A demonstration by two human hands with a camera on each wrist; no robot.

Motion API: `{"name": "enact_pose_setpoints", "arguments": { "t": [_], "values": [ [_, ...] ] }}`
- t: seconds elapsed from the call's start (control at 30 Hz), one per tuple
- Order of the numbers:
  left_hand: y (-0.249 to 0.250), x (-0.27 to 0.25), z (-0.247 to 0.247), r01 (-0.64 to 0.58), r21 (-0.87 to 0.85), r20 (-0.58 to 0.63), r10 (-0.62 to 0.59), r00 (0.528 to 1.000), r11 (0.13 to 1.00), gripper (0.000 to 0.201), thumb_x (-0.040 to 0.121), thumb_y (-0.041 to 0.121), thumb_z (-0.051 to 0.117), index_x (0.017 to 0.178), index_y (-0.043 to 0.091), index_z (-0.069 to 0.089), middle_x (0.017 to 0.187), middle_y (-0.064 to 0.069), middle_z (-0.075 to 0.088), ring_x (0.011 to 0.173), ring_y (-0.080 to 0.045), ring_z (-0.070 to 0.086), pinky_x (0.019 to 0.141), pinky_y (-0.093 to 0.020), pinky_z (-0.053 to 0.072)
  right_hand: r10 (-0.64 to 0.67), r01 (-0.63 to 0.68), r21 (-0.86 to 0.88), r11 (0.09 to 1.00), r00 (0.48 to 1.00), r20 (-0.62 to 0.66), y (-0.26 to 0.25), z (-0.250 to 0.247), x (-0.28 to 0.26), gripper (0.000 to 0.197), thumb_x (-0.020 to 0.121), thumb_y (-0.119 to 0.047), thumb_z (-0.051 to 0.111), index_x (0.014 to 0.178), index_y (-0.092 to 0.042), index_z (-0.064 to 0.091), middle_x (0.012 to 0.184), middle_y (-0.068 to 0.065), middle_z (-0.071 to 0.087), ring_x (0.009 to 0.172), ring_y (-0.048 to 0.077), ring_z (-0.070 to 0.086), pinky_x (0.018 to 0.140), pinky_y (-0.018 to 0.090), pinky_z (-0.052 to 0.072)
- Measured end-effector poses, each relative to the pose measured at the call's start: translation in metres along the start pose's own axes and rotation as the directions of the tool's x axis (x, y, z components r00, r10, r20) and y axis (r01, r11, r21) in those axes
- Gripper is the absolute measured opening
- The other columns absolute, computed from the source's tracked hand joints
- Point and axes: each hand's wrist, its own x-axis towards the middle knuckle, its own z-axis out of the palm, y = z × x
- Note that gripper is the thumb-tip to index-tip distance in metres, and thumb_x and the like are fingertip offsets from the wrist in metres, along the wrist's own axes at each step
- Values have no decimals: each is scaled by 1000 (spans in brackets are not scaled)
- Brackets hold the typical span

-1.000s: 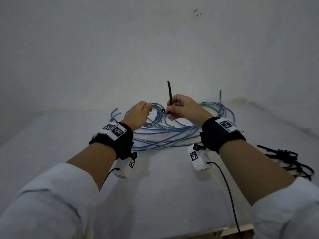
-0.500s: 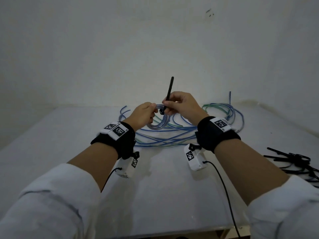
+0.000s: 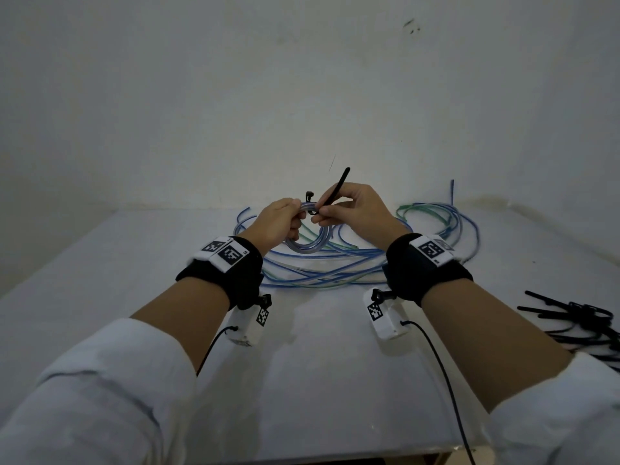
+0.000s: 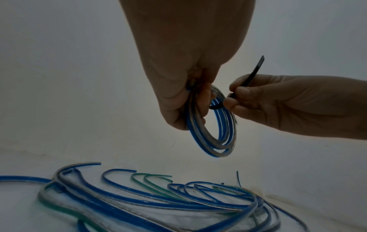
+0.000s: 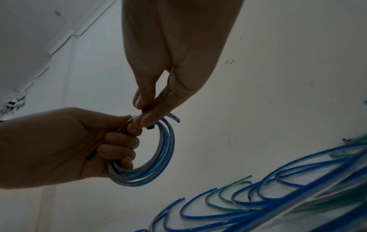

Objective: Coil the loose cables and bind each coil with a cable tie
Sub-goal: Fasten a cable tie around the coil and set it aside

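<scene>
A small coil of blue and clear cable (image 3: 307, 245) (image 4: 215, 135) (image 5: 152, 169) hangs above the table, gripped at its top by my left hand (image 3: 280, 223) (image 4: 186, 100) (image 5: 111, 141). My right hand (image 3: 349, 213) (image 4: 236, 97) (image 5: 147, 113) pinches a black cable tie (image 3: 335, 187) (image 4: 256, 69) that loops round the coil's strands, its tail pointing up and right. A pile of loose blue and green cables (image 3: 339, 266) (image 4: 151, 202) (image 5: 278, 199) lies on the white table (image 3: 318, 380) beneath both hands.
A bunch of spare black cable ties (image 3: 580, 317) lies at the table's right edge. A pale wall (image 3: 302, 95) rises close behind the cables. The table's front edge runs along the bottom of the head view.
Both hands have lifted the coil higher and drawn closer together. The tie's tail has tilted from upright to leaning right, and the tie now wraps the coil.
</scene>
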Motion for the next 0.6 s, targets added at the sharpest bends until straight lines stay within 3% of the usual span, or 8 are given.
{"name": "enact_pose_setpoints", "arguments": {
  "t": [0.2, 0.37, 0.5, 0.6],
  "values": [
    [1, 3, 2, 3, 21, -15, -3, 1000, 1000, 38, 102, 17, 29, 71, 10, 50, 53, 0, 30, 41, -10, 29, 54, -26, 31, -8, 6, -31, 999, 999, -50, 8, 2, 2, 11, 82, 9, 62, 86, -1, 64, 84, 21, 69, 82, 29, 70, 77, 33, 57],
    [-4, 5, 1, 12, 47, -27, -11, 1000, 999, 35, 101, 18, 31, 70, 13, 45, 58, -2, 29, 45, -11, 27, 52, -26, 26, 22, -22, -2, 1000, 996, -89, 12, 9, 0, 11, 91, 1, 53, 95, 4, 62, 92, 22, 67, 81, 23, 71, 75, 27, 58],
    [-11, 5, -6, -75, 172, -60, 86, 994, 982, 29, 100, 17, 34, 76, 16, 49, 64, -2, 49, 44, -6, 37, 51, -22, 31, 64, -56, 89, 994, 994, -91, 8, 14, 4, 22, 98, -9, 43, 96, 3, 61, 85, 19, 66, 69, 19, 69, 70, 29, 59],
    [-12, 4, -9, -130, 236, -70, 150, 986, 963, 22, 100, 15, 34, 89, 11, 53, 77, -2, 61, 42, 4, 44, 56, -21, 33, 21, -4, 130, 991, 992, -128, 3, 17, 6, 10, 95, -1, 46, 102, -2, 53, 80, 15, 62, 59, 18, 64, 63, 30, 57]
  ]
}}
